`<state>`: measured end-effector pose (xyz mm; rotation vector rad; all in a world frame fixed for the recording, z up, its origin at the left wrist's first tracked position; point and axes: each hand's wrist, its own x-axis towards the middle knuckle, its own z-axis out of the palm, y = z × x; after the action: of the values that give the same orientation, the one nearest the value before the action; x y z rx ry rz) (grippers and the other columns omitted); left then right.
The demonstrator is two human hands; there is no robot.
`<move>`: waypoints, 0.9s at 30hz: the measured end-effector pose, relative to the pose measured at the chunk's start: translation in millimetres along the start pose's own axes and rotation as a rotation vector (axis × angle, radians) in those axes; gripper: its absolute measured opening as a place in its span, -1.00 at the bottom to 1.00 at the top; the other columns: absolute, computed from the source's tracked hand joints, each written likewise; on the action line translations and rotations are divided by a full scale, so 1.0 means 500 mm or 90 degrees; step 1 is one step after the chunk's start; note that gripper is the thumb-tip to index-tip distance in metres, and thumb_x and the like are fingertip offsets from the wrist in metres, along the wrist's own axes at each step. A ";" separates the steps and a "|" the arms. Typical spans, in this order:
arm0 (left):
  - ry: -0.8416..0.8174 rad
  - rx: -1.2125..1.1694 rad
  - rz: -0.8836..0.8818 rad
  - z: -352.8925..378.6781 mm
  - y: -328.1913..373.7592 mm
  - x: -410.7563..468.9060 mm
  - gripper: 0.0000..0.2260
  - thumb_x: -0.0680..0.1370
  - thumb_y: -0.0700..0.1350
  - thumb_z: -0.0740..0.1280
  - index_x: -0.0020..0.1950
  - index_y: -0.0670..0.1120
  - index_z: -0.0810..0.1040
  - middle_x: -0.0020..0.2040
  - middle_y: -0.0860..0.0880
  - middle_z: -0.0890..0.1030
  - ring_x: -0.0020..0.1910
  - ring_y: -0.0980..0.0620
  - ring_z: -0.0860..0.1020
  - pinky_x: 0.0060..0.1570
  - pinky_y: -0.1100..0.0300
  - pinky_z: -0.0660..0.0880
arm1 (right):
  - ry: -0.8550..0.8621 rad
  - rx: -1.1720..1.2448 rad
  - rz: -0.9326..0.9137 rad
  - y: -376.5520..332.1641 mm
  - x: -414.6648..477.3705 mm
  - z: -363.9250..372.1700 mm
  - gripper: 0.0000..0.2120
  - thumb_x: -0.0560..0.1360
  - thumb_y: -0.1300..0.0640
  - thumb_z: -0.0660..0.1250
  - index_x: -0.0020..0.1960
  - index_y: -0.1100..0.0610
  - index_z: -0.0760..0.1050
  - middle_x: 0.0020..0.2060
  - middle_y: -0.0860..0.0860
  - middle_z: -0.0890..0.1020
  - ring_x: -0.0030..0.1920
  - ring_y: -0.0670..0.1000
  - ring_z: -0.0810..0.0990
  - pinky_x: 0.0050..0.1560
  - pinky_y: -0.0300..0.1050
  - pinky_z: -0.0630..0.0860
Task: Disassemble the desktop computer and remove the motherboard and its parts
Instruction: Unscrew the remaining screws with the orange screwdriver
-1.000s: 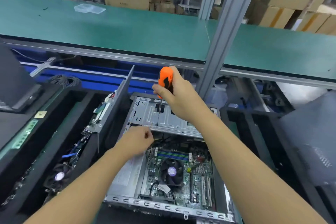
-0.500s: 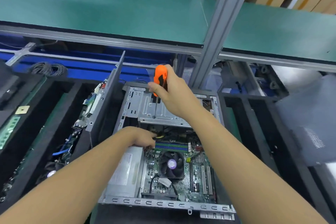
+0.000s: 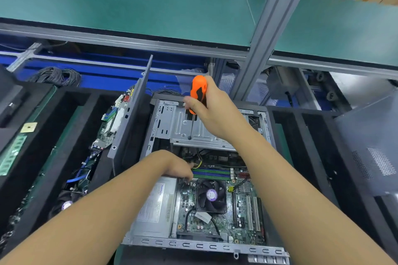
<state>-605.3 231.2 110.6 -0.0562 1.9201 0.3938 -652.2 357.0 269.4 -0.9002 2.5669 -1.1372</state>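
The desktop computer (image 3: 200, 245) lies open in the middle black compartment (image 3: 305, 135), below the near edge of the green bench (image 3: 150, 6); its motherboard (image 3: 217, 225) faces up, the fan (image 3: 212, 196) bearing a round purple label, unreadable; the power supply (image 3: 155, 206) label is too small to read; the right hand (image 3: 215, 114) grips an orange-black screwdriver (image 3: 198, 89), tip on the drive cage (image 3: 172, 127); the left hand (image 3: 174, 168) curls among cables (image 3: 199, 164); its grasp cannot be told.

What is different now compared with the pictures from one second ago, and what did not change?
The left hand reached deeper into the open grey computer case, from the lower edge of the silver metal drive cage down to the left end of the green memory slots; whether it holds anything is hidden. The right hand still grips the orange-and-black screwdriver upright, tip on the cage.
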 end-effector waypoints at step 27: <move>0.000 -0.021 0.008 0.003 0.001 -0.002 -0.26 0.56 0.05 0.19 0.61 0.18 -0.19 0.64 -0.09 -0.06 0.60 -0.17 -0.04 0.50 -0.17 0.00 | -0.028 0.014 0.015 0.003 0.000 -0.012 -0.73 0.62 -0.09 0.23 0.11 0.08 0.27 -0.06 0.11 0.65 -0.04 0.18 0.62 0.03 0.20 0.53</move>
<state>-603.8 231.9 111.3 -0.0660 1.9148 0.4329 -655.5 361.3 272.2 -0.8766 2.5191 -1.1241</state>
